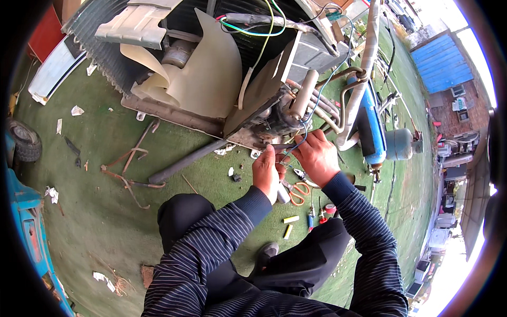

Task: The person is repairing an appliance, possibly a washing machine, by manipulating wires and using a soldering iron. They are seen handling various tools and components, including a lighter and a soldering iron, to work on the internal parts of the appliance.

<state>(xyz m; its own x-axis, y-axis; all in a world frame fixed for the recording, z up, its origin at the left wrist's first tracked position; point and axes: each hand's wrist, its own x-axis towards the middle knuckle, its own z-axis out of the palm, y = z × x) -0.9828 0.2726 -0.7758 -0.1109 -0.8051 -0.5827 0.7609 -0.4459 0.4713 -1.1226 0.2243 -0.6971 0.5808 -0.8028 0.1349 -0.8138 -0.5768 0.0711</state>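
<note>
My left hand [267, 171] is closed, thumb up, at the near edge of an opened outdoor air-conditioner unit [174, 113]. A short dark strip [280, 146] runs from its fingertips toward my right hand [318, 158]. That hand is closed too, its fingers pinched where a thin blue wire [311, 113] comes down from the unit. Loose wire ends show between the hands; their exact join is too small to make out. Just beyond stand the dark compressor [274, 124], a tan cylinder [304, 94] and bent copper pipes [338, 113]. A grey cylinder [283, 194] shows below my left hand; whether I hold it is unclear.
Orange-handled scissors [300, 193], pliers [303, 177] and yellow sticks [290, 219] lie on the green floor. A blue gas cylinder [374, 132] and a grey tank [398, 143] are at right. Bent copper pipe [132, 164] lies left, beside a dark foam tube [185, 164].
</note>
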